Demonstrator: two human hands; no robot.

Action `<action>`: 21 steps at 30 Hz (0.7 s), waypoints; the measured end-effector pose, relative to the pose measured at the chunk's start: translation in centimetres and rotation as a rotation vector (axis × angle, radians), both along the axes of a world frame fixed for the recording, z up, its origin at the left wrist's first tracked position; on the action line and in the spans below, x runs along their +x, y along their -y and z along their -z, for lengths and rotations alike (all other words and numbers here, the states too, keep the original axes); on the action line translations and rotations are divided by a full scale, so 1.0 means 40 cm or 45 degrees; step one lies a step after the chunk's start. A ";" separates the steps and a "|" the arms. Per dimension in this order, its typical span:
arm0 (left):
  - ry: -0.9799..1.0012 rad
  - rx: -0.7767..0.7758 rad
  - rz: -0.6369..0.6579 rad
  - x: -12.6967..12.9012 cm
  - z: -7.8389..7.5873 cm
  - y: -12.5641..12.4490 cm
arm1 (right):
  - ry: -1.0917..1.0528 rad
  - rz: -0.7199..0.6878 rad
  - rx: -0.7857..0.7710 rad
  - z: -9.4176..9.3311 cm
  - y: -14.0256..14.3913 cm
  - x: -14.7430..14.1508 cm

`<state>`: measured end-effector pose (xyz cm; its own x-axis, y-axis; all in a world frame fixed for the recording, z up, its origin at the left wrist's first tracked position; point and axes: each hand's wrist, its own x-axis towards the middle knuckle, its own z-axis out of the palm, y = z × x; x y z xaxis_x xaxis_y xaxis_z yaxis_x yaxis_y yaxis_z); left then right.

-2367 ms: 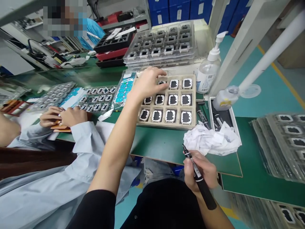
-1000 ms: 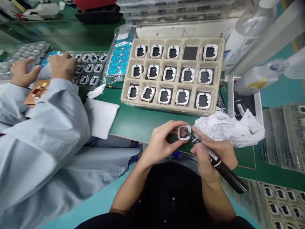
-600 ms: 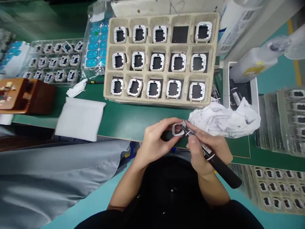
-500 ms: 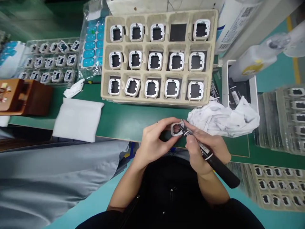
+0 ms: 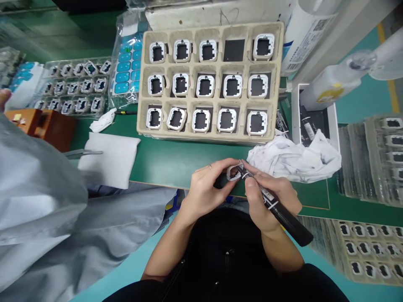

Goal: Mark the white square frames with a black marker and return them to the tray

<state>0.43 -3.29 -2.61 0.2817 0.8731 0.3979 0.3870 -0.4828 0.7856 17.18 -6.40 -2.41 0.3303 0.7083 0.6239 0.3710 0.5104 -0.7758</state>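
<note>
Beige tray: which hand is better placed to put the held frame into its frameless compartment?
Likely the left hand: it holds the white frame, while the right hand is occupied with the black marker.

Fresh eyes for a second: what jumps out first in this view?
The beige tray of white frames at top centre stands out, one back-row compartment showing just a dark square. Below it, the left hand holds a single white frame, with the black marker in the right hand aimed at its inside. A crumpled white cloth lies to the right.
</note>
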 end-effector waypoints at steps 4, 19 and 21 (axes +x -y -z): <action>-0.004 0.050 0.000 -0.001 0.000 0.001 | 0.194 0.023 0.010 0.002 0.007 -0.002; -0.007 0.077 -0.024 -0.001 0.003 0.004 | 0.150 -0.023 -0.007 -0.011 -0.002 0.007; -0.001 0.091 -0.016 0.000 0.004 0.004 | 0.110 -0.006 -0.007 -0.012 -0.003 0.005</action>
